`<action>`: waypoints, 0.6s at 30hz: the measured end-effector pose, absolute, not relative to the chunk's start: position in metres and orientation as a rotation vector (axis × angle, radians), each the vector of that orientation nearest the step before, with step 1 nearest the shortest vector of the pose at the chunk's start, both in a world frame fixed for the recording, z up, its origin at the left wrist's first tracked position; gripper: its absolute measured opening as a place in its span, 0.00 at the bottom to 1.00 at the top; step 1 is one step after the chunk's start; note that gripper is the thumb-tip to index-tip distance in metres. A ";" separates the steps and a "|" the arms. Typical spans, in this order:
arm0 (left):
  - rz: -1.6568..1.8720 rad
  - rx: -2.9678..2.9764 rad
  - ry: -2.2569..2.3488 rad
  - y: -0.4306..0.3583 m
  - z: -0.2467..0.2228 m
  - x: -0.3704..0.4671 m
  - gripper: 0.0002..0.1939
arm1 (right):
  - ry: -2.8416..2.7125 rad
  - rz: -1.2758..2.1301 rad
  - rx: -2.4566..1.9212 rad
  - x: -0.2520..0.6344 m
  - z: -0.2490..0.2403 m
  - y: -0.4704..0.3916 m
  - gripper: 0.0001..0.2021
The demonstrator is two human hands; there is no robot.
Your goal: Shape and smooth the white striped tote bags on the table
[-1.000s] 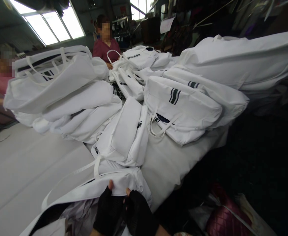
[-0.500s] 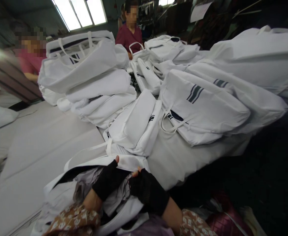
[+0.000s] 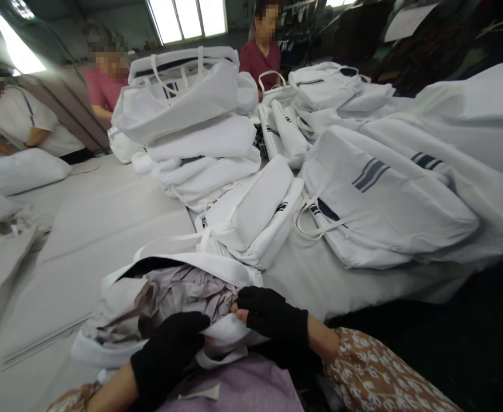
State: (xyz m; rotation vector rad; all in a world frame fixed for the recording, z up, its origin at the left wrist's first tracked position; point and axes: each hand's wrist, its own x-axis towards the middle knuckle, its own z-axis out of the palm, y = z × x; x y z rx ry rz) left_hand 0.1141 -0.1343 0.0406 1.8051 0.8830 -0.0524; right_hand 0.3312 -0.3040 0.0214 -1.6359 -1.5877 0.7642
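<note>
Open bag lies at near edge of tabletop, crumpled paper in it. Left hand and right hand at bag's near rim. Behind bag: stuffed bag. Behind-left: stacked bags. Right: striped bag.

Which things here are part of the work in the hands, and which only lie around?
In hand:
- left hand and right hand grip the open white bag
- crumpled paper stuffed inside it

Lying about:
- stuffed white bags piled behind
- grey table
- pillow by other workers
</note>
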 end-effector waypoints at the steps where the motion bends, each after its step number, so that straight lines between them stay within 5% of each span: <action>1: -0.016 1.837 0.862 -0.129 0.041 0.119 0.15 | -1.603 0.738 -1.631 0.332 0.022 -0.302 0.12; 5: 0.039 1.750 0.714 -0.103 0.062 0.134 0.18 | -1.568 0.573 -1.634 0.329 0.020 -0.292 0.10; 10: -0.475 1.493 0.371 -0.092 0.094 0.152 0.14 | -1.315 0.628 -1.674 0.308 -0.007 -0.287 0.15; 14: -0.531 1.252 0.328 -0.106 0.082 0.164 0.25 | -0.998 0.675 -1.670 0.293 -0.029 -0.289 0.15; 18: -0.440 0.950 0.414 -0.120 0.062 0.168 0.24 | -0.798 0.792 -1.566 0.294 -0.031 -0.286 0.16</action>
